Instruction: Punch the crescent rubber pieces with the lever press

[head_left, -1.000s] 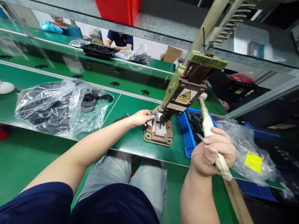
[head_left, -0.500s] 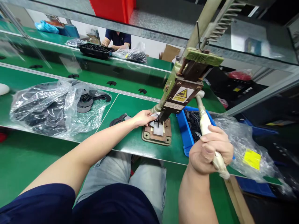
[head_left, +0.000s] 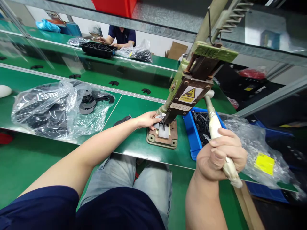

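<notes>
Wrapped round the taped lever [head_left: 214, 123] of a hand press [head_left: 185, 91] is my right hand [head_left: 222, 155], closed on its grip. My left hand [head_left: 149, 120] pinches a grey curved plastic part [head_left: 158, 121] at the press base [head_left: 153, 140], just under the ram. A small grey plate [head_left: 163, 131] lies on the base in front of the ram tip. How the part sits under the ram is partly hidden by my fingers and the ram. More dark curved parts [head_left: 123, 120] lie on the bench behind my left forearm.
Left on the bench is a clear plastic bag [head_left: 59, 110] of curved parts. A blue bin [head_left: 193, 137] of small black pieces stands right of the press, beside another clear bag [head_left: 249, 143]. Single black parts [head_left: 114, 83] lie behind the bench edge. Across from me sits a person [head_left: 122, 36].
The view has shifted slightly. My right hand and the lever appear a little lower and further right; my left hand stays on the grey part at the press base.
</notes>
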Motion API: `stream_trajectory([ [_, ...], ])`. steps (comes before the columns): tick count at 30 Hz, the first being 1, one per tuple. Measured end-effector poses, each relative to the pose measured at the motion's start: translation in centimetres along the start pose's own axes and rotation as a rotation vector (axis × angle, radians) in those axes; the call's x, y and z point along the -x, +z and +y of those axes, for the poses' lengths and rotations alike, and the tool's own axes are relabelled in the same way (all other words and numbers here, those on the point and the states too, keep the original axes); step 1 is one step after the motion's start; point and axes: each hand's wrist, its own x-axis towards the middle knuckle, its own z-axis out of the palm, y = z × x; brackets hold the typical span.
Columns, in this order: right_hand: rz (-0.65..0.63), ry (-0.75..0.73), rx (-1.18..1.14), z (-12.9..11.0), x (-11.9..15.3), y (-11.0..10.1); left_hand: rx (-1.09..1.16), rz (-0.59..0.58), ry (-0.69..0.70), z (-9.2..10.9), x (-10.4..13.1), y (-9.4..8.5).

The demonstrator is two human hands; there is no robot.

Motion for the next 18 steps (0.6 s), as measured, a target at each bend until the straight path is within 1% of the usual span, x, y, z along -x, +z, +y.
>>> stream_trajectory([
  [4, 0.012, -0.013, -0.016, 0.2, 0.1, 0.0, -0.038, -0.024, 0.043, -0.2, 0.0, -0.2],
  [9, -0.012, 0.003, 0.003, 0.0, 0.1, -0.1, -0.096, -0.003, 0.046, 0.5, 0.5, 0.0],
  [13, -0.010, 0.012, -0.001, -0.1, 0.1, -0.1, -0.119, 0.019, -0.056, 1.3, 0.5, 0.4],
  [18, 0.022, -0.003, -0.031, 0.0, 0.2, 0.2, -0.112, -0.018, -0.288, 2.2, 0.2, 0.5],
])
